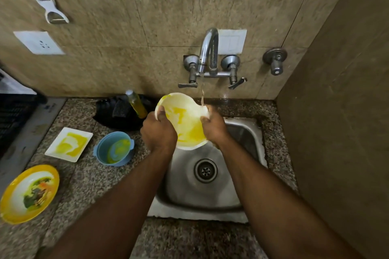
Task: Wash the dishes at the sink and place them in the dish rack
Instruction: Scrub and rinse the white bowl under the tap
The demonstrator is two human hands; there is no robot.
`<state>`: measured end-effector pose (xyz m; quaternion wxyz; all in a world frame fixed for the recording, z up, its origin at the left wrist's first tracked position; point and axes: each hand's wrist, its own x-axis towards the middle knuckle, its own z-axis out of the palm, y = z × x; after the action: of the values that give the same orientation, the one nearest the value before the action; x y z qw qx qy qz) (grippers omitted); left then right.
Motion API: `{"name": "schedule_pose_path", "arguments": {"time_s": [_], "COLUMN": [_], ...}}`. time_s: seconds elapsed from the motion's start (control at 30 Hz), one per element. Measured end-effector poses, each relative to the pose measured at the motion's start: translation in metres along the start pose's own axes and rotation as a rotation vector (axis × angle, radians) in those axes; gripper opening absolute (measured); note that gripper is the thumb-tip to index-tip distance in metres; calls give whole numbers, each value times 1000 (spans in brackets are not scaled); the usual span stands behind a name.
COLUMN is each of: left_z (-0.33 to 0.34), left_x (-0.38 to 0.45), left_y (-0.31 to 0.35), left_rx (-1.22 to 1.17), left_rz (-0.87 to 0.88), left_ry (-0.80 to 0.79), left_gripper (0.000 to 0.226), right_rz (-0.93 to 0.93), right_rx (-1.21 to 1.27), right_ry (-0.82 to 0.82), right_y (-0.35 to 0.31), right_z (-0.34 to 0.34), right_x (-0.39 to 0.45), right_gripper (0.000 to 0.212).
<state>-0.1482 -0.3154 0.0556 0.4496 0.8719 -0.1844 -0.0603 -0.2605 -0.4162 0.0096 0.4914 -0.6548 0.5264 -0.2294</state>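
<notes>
A white plate (185, 120) smeared with yellow is held tilted over the steel sink (210, 195). My left hand (157, 132) grips its left rim and my right hand (213, 127) grips its right rim. Water runs from the tap (207, 48) onto the plate's right edge beside my right hand. On the counter to the left lie a square white plate (69, 144) with yellow smears, a blue bowl (114, 148) and a yellow-rimmed plate (29, 193) with food scraps. A black rack (12, 115) shows at the far left edge.
A bottle of yellow dish liquid (136, 104) leans on a black tray (122, 113) with a dark sponge behind the sink's left side. A side wall stands close on the right. A wall valve (275, 61) and a socket (39, 43) sit on the back wall.
</notes>
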Motion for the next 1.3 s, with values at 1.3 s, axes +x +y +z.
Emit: {"name": "schedule_pose_path", "arguments": {"time_s": [1.3], "left_z": [1], "left_x": [51], "left_y": [-19], "left_rx": [-187], "left_rz": [-374], "left_ry": [-223], "left_gripper": [113], "right_rz": [275], "right_rx": [158], "right_ry": [-40], "right_y": [6], "right_z": [30], "right_x": [-5], "right_gripper": [28]}}
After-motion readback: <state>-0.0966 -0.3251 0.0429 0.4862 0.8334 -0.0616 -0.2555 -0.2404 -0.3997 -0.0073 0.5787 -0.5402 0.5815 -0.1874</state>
